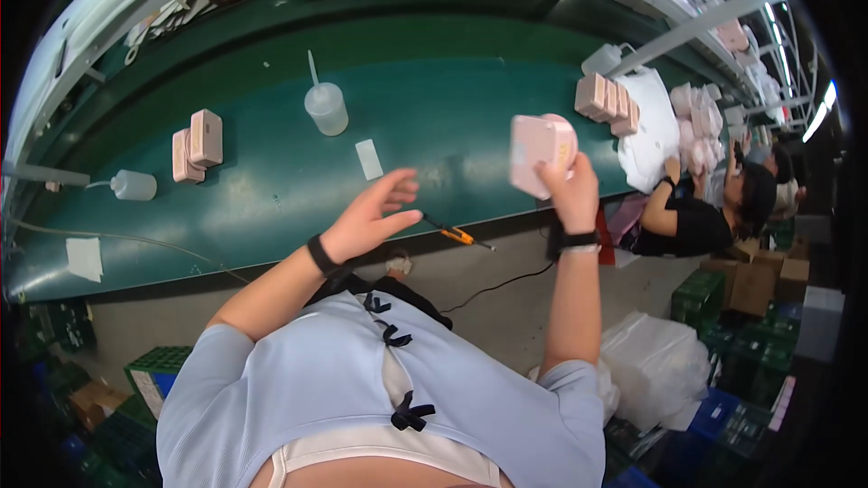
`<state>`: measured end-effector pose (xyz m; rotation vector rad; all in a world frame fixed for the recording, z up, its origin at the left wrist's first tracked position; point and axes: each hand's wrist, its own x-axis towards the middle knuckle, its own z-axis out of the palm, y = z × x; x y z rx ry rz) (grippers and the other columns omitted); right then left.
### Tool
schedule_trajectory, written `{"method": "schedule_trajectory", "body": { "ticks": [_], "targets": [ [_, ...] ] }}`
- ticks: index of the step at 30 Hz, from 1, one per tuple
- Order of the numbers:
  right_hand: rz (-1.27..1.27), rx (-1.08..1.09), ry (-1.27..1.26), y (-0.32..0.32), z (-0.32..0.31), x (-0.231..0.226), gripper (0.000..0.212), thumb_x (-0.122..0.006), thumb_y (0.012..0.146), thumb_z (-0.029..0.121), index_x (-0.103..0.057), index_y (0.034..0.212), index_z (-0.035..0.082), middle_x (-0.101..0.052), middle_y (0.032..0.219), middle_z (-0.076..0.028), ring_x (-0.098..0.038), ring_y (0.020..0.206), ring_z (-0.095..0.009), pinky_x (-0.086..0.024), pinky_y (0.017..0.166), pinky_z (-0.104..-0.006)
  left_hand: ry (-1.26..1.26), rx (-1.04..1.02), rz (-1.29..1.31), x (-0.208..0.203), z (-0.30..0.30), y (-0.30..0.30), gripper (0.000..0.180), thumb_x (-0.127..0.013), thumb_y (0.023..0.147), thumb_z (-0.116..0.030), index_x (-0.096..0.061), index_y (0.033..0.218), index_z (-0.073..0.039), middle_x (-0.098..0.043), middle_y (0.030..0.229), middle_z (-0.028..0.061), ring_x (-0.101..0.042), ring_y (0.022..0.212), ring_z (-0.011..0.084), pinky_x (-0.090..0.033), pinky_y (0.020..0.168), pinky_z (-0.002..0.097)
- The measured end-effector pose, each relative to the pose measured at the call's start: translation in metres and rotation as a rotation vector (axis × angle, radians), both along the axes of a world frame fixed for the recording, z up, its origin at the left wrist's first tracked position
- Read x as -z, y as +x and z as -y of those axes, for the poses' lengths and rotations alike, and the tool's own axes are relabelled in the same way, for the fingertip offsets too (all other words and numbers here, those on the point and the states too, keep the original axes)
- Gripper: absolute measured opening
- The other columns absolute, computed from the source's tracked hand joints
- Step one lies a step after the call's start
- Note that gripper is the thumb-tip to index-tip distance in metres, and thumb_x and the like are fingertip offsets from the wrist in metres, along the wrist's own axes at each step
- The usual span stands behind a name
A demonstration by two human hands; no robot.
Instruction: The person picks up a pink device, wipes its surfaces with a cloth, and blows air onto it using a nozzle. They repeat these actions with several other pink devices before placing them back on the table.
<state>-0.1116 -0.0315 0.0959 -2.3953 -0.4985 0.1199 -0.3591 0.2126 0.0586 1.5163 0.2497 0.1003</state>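
My right hand holds up a pale pink square device with a rounded part behind it, thumb pressed on its near face. My left hand hovers near the front of the green table with its fingers stretched apart and nothing in them. Just beyond those fingers lies a small white rectangular piece. An orange and black tool like a screwdriver rests by the table's front edge, right of my left hand.
On the green table stand a squeeze bottle, another bottle at left, and pink devices. More pink devices stand at right beside white sheeting. A co-worker sits beyond.
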Motion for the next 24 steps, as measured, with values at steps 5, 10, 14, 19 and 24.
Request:
{"method": "schedule_trajectory", "body": {
  "ticks": [5,10,14,19,24],
  "targets": [
    [0.022,0.159,-0.390,0.182,0.029,0.115,0.060,-0.082,0.064,0.041,-0.063,0.103,0.000,-0.068,0.104,-0.025,-0.066,0.100,-0.040,-0.051,0.086,-0.0469,0.072,-0.238,-0.285,0.058,-0.051,-0.079,0.042,-0.068,0.090,-0.009,-0.054,0.129,-0.002,-0.061,0.121,0.0100,-0.059,0.113,0.0178,-0.050,0.095,0.0328],
    [-0.027,0.204,-0.713,0.303,0.048,0.172,0.074,-0.084,0.060,0.044,-0.066,0.112,-0.005,-0.067,0.116,-0.025,-0.065,0.109,-0.037,-0.050,0.096,-0.0440,0.203,-0.519,-0.525,0.066,-0.085,-0.158,0.041,-0.068,0.090,-0.009,-0.055,0.128,-0.002,-0.061,0.121,0.0103,-0.059,0.112,0.0175,-0.050,0.093,0.0323],
    [0.123,0.170,-0.386,0.304,0.046,0.182,0.073,-0.082,0.069,0.034,-0.058,0.122,-0.008,-0.062,0.122,-0.027,-0.060,0.114,-0.039,-0.046,0.099,-0.0435,0.259,-0.735,-0.510,0.087,-0.122,-0.197,0.045,-0.071,0.087,-0.015,-0.055,0.127,-0.001,-0.062,0.120,0.0125,-0.060,0.109,0.0226,-0.049,0.094,0.0348],
    [0.345,0.124,-0.134,0.147,0.071,0.186,0.036,-0.062,0.093,0.022,-0.059,0.117,-0.005,-0.062,0.116,-0.024,-0.057,0.109,-0.039,-0.045,0.096,-0.0431,0.867,-0.861,-0.545,0.083,-0.199,-0.174,0.061,-0.076,0.082,-0.023,-0.049,0.132,0.000,-0.052,0.131,0.0171,-0.051,0.123,0.0316,-0.043,0.102,0.0412],
    [-0.784,0.040,-0.219,-0.078,0.141,0.252,0.029,-0.068,0.086,0.006,-0.062,0.114,0.005,-0.067,0.100,-0.009,-0.063,0.086,-0.013,-0.053,0.072,-0.0298,1.340,-0.938,-0.636,0.095,-0.297,-0.111,0.076,-0.078,0.077,-0.033,-0.045,0.137,0.001,-0.039,0.146,0.0192,-0.034,0.137,0.0388,-0.030,0.113,0.0516]
  ]
}}
